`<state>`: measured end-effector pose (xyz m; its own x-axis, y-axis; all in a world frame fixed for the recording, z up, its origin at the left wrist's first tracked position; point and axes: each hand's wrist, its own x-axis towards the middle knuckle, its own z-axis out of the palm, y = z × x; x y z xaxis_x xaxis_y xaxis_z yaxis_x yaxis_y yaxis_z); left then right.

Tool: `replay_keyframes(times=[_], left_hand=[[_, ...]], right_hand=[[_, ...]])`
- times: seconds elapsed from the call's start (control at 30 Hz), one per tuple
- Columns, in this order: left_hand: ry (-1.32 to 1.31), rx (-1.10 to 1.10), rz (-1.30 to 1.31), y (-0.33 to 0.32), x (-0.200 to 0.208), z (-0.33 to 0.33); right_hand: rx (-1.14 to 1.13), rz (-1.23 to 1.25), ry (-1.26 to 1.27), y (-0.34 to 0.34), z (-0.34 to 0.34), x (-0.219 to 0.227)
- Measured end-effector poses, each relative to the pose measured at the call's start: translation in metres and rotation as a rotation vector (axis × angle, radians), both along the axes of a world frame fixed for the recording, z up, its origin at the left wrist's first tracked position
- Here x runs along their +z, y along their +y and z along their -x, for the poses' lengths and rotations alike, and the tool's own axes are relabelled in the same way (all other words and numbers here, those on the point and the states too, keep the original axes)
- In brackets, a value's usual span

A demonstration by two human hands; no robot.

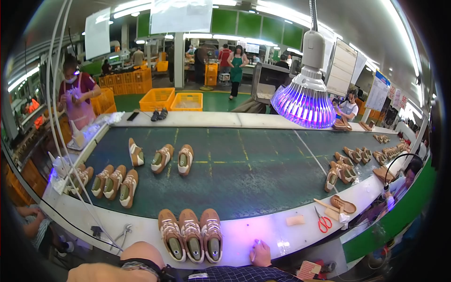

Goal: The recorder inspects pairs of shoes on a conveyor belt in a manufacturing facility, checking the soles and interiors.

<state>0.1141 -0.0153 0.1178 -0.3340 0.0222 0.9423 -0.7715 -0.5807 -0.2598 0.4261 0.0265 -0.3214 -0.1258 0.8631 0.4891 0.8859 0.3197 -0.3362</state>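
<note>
Three brown sneakers with white laces and pale soles stand side by side on the white table edge before me: a left one [169,228], a middle one [190,228] and a right one [211,225]. To their right, my right hand [260,254] rests at the table's near edge with its fingers curled. A small pale bit shows at its fingertips, too small to name. My left hand [98,272] is low at the left, close to the camera, beside a dark strap [143,264]. Its fingers are hidden.
A green conveyor belt [225,183] carries several more sneakers [128,188]. Red-handled scissors [323,220], a shoe sole [343,205] and pliers [123,231] lie on the white border. A glowing purple lamp [305,103] hangs above. Co-workers stand around the belt.
</note>
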Motion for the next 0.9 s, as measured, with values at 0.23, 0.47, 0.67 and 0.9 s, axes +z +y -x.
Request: replay_keyframes(times=[0.23, 0.47, 0.67, 0.9], left_hand=[[0.199, 0.161, 0.27, -0.004, -0.014, -0.036], [0.45, -0.122, 0.508, -0.041, -0.016, -0.049], [0.302, -0.08, 0.491, -0.038, -0.016, -0.077], [0.267, -0.065, 0.931, -0.057, -0.01, -0.082]], right_hand=[[0.018, -0.021, 0.002, 0.001, 0.001, -0.004], [0.022, -0.037, 0.004, 0.0, -0.01, -0.019], [0.028, 0.047, 0.01, 0.004, -0.01, -0.01], [0.013, 0.07, 0.01, 0.004, -0.011, 0.007]])
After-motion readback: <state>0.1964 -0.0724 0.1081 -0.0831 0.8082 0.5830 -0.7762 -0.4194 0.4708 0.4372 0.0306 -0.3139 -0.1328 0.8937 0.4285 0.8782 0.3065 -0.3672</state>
